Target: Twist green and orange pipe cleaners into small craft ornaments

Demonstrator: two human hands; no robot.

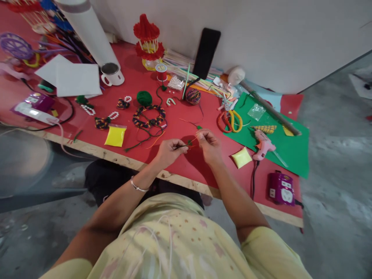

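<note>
In the head view my left hand (170, 152) pinches a dark green strand of yarn just over the table's front part. A small green yarn knot (190, 143) shows between my two hands. To its right my right hand (208, 147) is closed with thumb and index finger together, and a thin orange-red thread runs from the knot to these fingertips. A small green tuft (199, 127) with a thin thread lies just beyond the right hand. Left of the hands lies a multicoloured yarn ring (149, 116) with dark green cords trailing from it.
Scissors (229, 118), a pink glue gun (264, 144) and a yellow packet (242, 157) lie right. Beyond are a green yarn ball (144, 98), a multicoloured ball (193, 96), a red thread spool (161, 72) and an upright phone (207, 52). A mug (112, 74) stands left.
</note>
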